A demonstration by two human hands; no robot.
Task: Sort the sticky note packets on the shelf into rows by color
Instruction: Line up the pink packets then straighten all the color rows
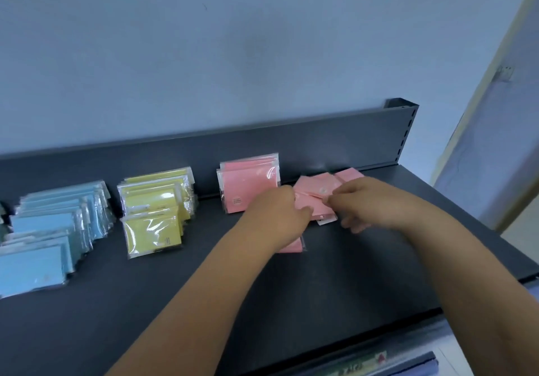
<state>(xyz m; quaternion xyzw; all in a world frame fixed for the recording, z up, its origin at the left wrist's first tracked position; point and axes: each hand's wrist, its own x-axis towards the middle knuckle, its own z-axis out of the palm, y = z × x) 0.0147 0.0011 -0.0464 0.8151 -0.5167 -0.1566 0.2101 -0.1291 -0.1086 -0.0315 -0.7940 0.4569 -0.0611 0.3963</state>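
Pink loose packets (318, 189) lie under both your hands near the right back corner of the shelf (291, 288). Your left hand (277, 209) curls its fingers around some of them. Your right hand (370, 203) meets their edge, too blurred to tell its grip. Just left, a pink row (248, 183) stands against the back wall. A yellow row (154, 209) and a blue row (49, 229) follow toward the left edge.

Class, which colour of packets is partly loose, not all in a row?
Pink: loose pink packets lie flat beside the pink row; blue packets and yellow packets stand in rows.
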